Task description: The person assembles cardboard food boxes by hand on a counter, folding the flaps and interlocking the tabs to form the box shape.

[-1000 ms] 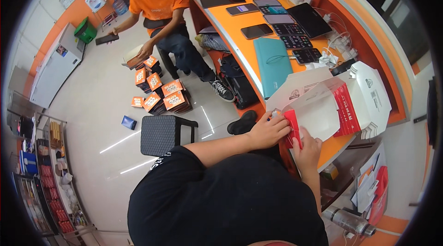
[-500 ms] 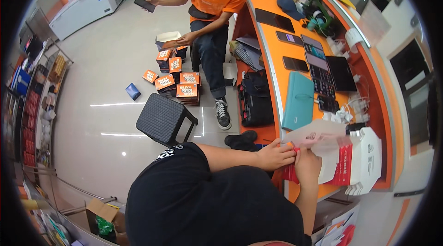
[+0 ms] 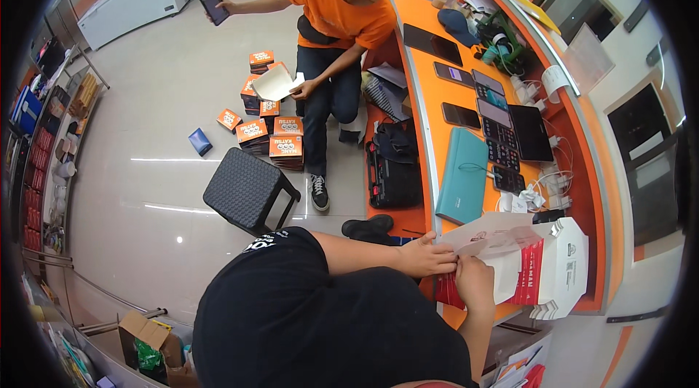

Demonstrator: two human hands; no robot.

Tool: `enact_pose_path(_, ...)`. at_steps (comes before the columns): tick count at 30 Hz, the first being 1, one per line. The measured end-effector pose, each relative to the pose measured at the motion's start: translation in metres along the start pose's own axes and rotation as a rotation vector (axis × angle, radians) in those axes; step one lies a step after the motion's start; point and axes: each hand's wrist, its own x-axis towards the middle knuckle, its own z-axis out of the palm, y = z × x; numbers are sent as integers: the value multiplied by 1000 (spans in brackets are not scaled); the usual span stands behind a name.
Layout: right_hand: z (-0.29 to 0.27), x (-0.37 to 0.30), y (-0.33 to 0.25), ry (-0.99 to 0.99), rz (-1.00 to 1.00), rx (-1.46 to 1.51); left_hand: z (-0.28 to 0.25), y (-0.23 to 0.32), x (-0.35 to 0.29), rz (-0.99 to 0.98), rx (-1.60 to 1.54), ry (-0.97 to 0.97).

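A partly unfolded red and white cardboard food box (image 3: 504, 271) lies on the near end of the orange counter, with its white flaps spread to the right. My left hand (image 3: 428, 255) grips its near left edge, fingers bent over the board. Right beside it, my right hand (image 3: 475, 282) is closed on the same edge, its fingertips pressed close to those of the left. The board under the fingers is partly hidden by both hands.
On the orange counter (image 3: 422, 60) lie several phones, a teal box (image 3: 463, 175), a dark tablet (image 3: 530, 133) and cables. A black stool (image 3: 244, 187) stands on the floor near stacked orange boxes (image 3: 286, 146). A co-worker in orange (image 3: 338, 13) sits ahead, holding a phone (image 3: 214, 7) and an open carton (image 3: 275, 86).
My hands stay together on the box edge, with little shift. The co-worker has raised the phone and now holds an open, pale-sided carton. My view has shifted slightly.
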Motion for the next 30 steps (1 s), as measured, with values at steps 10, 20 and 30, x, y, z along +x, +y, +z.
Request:
enact_pose_path(10, 5, -25, -10, 284, 49, 527, 4, -11, -8, 19, -380, -58)
enact_pose_path(20, 37, -35, 22, 30, 329, 628, 36, 19, -20, -109, -575, 60)
enact_pose_path(30, 6, -46, 112, 324, 422, 693, 61, 39, -30, -169, -721, 373)
